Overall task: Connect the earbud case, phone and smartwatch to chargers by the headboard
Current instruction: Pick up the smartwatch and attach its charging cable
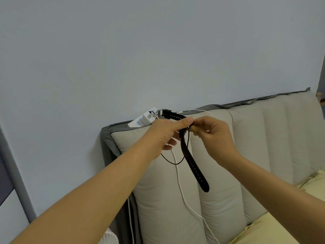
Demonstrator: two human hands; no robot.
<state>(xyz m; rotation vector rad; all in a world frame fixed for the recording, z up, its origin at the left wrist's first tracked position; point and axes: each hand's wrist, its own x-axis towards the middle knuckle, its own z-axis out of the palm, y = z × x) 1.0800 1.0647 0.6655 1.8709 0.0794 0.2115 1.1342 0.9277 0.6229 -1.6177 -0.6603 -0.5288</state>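
Black rubber-strapped smartwatch (189,152) at frame centre | our left hand (165,132) grips it | our right hand (211,132) pinches thin black cable (171,162)

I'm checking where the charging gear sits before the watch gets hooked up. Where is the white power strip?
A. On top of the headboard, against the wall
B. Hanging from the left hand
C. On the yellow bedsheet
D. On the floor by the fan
A: the power strip rests on the top edge of the headboard against the wall, just behind the left hand, which holds the watch.
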